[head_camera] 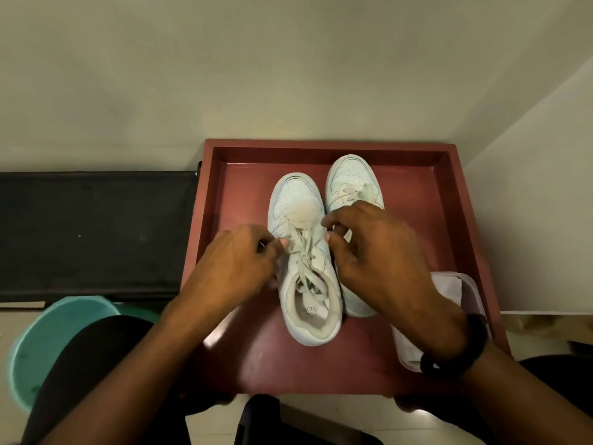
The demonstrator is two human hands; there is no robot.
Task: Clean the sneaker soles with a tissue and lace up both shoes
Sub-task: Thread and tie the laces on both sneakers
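Note:
Two white sneakers stand upright, toes pointing away from me, in a red tray [449,200]. The left sneaker [301,261] is between my hands, its laces crossed over the tongue. My left hand [237,264] pinches a lace end at the shoe's left side. My right hand [375,252] pinches the other lace end at its right side and covers the rear half of the right sneaker [351,178]. A crumpled bit of tissue lies on each toe area. A dark band circles my right wrist.
A pale lidded container with white tissue [449,290] sits in the tray's right near corner, partly under my right forearm. A black bench [93,232] is left of the tray, a teal bucket [48,342] below it. Walls close in behind and to the right.

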